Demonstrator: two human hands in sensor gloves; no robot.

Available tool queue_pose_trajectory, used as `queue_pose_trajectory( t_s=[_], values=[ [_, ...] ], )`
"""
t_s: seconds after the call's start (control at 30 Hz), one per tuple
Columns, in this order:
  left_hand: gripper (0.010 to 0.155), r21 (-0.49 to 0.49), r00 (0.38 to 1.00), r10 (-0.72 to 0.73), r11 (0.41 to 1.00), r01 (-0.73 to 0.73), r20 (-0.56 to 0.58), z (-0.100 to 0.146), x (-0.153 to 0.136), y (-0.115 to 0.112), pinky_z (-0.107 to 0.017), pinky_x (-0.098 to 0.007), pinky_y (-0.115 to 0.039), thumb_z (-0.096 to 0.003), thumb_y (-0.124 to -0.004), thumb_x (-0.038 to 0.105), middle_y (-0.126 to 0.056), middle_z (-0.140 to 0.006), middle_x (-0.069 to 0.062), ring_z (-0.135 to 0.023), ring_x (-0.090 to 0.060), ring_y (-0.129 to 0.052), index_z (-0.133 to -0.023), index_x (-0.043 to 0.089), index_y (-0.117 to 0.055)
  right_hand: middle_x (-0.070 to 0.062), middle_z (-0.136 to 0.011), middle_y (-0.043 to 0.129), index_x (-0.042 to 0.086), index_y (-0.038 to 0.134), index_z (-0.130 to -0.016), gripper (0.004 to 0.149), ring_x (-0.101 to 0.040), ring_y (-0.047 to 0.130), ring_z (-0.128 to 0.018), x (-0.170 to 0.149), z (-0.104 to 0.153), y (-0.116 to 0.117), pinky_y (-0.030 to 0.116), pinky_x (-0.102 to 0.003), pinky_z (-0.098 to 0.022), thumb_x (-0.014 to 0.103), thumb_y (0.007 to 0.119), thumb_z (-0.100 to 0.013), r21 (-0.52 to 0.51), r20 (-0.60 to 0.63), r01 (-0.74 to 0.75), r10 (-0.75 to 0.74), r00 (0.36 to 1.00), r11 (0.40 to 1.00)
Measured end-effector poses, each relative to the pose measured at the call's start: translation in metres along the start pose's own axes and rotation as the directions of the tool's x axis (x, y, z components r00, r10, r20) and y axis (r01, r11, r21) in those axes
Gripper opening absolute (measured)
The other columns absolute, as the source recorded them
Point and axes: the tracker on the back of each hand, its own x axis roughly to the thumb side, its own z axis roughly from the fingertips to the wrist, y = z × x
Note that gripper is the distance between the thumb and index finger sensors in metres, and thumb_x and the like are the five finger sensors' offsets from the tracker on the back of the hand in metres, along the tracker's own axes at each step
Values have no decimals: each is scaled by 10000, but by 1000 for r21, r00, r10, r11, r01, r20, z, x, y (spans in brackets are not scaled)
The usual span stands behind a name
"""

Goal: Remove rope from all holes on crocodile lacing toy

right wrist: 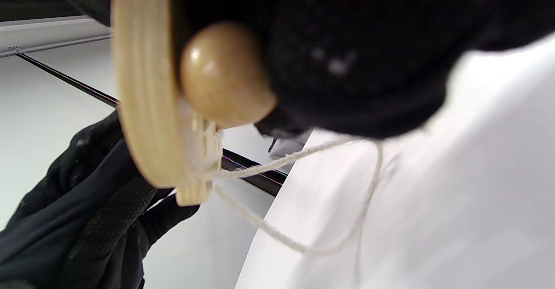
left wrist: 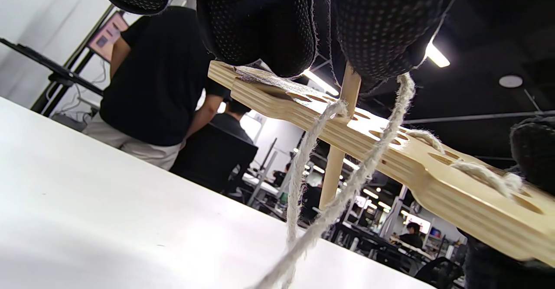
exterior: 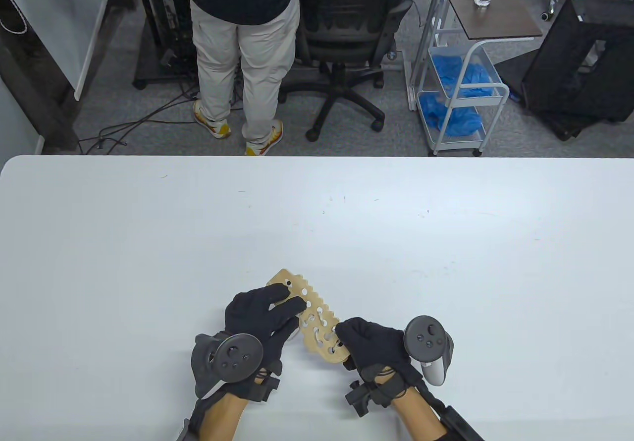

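The wooden crocodile lacing board (exterior: 317,319) is held above the white table (exterior: 148,243) between both hands. My left hand (exterior: 267,312) grips its far part, fingers (left wrist: 260,24) curled over the top edge. My right hand (exterior: 369,344) holds the near end, where a round wooden bead (right wrist: 225,72) sits against the board (right wrist: 143,98). White rope (left wrist: 355,180) runs through several holes and hangs in loops toward the table. A thin wooden lacing stick (left wrist: 334,167) hangs under the board (left wrist: 433,185), its top hidden among my left fingers. A slack rope loop (right wrist: 303,245) droops below my right hand.
A person (exterior: 242,39) stands beyond the table's far edge beside an office chair (exterior: 346,39). A wheeled cart (exterior: 460,84) with blue items stands at the back right.
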Motion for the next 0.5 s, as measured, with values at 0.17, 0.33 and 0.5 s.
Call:
queue_pose_trajectory(
  t_s=[0.17, 0.33, 0.5],
  values=[
    [498, 6, 1000, 21, 1000, -21, -10, 0, -2, 1, -710, -660, -604, -449, -862, 409, -814, -1041, -36, -921, -273, -784, -947, 404, -839, -262, -480, 990, -29, 882, -613, 491, -297, 1004, -160, 0, 0, -1, 836, -536, -194, 417, 764, -447, -11, -3, 17, -17, 1000, 1000],
    [542, 27, 997, 70, 997, -68, -44, 0, -6, 3, -709, -652, -609, -459, -846, 406, -801, -1049, -39, -924, -273, -777, -997, 386, -779, -262, -476, 991, -29, 884, -610, 491, -295, 1005, -157, 1, 0, -4, 837, -535, -191, 418, 763, -448, -28, -2, 50, -50, 999, 998],
    [597, 79, 979, 156, 986, -147, -133, 1, -17, 6, -701, -636, -622, -487, -787, 446, -774, -1059, -52, -923, -279, -764, -1065, 348, -672, -259, -474, 992, -28, 884, -609, 491, -291, 1006, -153, 1, 1, -8, 839, -532, -188, 419, 762, -449, -52, 2, 91, -91, 996, 995]
  ],
)
